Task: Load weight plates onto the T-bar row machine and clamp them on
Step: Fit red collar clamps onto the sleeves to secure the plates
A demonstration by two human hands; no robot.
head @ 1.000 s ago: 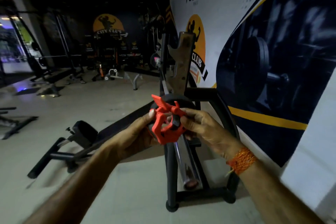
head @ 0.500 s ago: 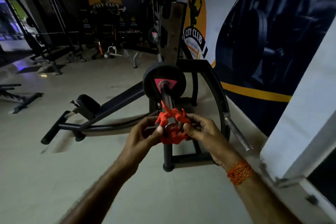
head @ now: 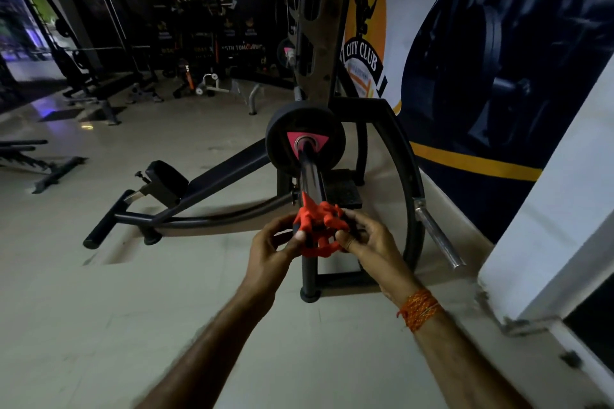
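Observation:
A red plastic collar clamp (head: 318, 230) sits at the near end of the chrome loading sleeve (head: 310, 178) of the black T-bar row machine (head: 212, 176). My left hand (head: 272, 247) pinches the clamp's left side and my right hand (head: 363, 239) grips its right side. Further up the sleeve a black weight plate (head: 282, 139) with a pink triangle mark sits against the machine's arm. The sleeve's tip is hidden behind the clamp and my fingers.
A curved black frame (head: 408, 183) with a chrome peg (head: 437, 237) stands right of the sleeve, close to the painted wall (head: 498, 60). A white ledge (head: 548, 226) juts in at the right. Benches and racks (head: 93, 83) stand far left on the pale floor.
The clamp, held in both hands, has slid back along the sleeve from beside the plate to its near end. The view has pulled back and tilted down.

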